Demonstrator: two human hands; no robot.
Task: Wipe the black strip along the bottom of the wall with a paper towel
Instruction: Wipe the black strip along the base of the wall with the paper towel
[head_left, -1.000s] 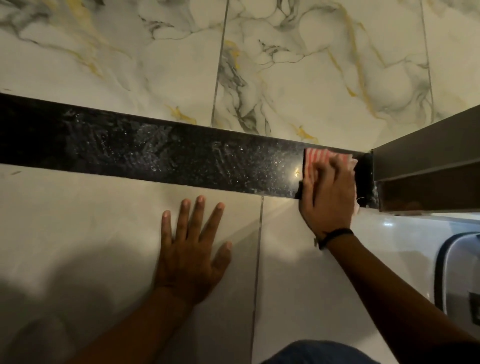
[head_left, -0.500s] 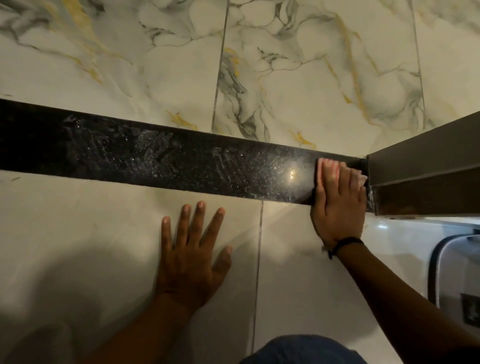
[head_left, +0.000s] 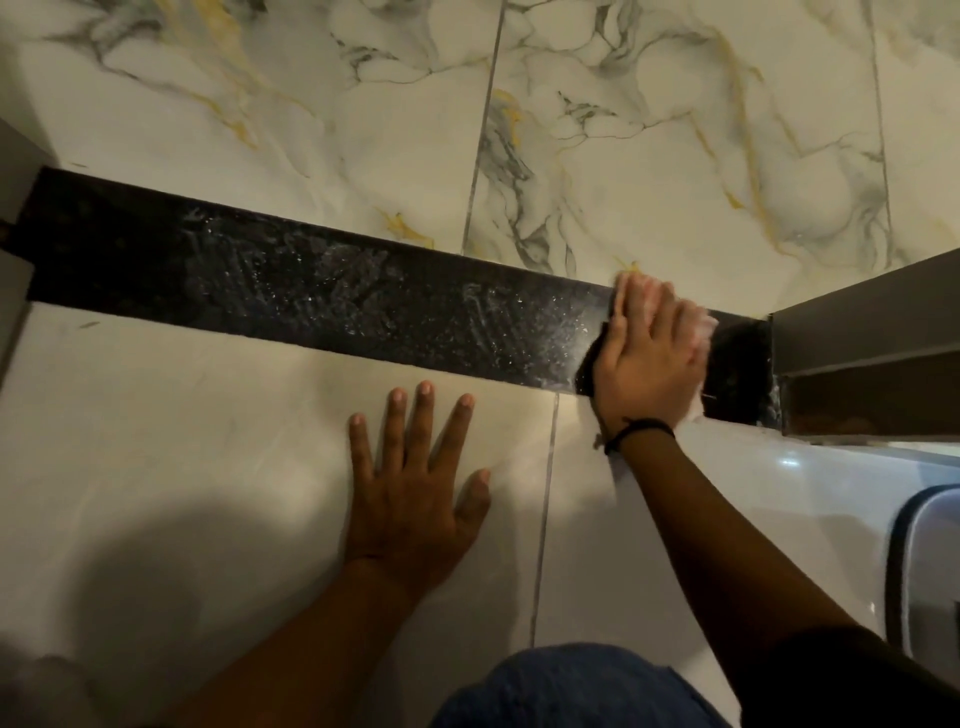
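The black strip (head_left: 322, 306) runs across the base of the marble-patterned wall, streaked with pale smears and specks. My right hand (head_left: 647, 353) presses flat against the strip near its right end, fingers blurred. The paper towel (head_left: 701, 332) is under that palm; only pale edges show past the fingers and by the wrist. My left hand (head_left: 415, 483) lies flat on the floor tile below the strip, fingers spread, holding nothing.
A grey metal frame (head_left: 862, 348) juts out at the right end of the strip. A white appliance with a dark rim (head_left: 924, 561) sits at the lower right. A grey edge (head_left: 15, 218) borders the strip's left end. My knee in blue fabric (head_left: 571, 686) is at the bottom.
My right hand has slid left along the strip, away from the metal frame, with the towel under it. The view has widened to show the strip's left end. My left hand stays planted.
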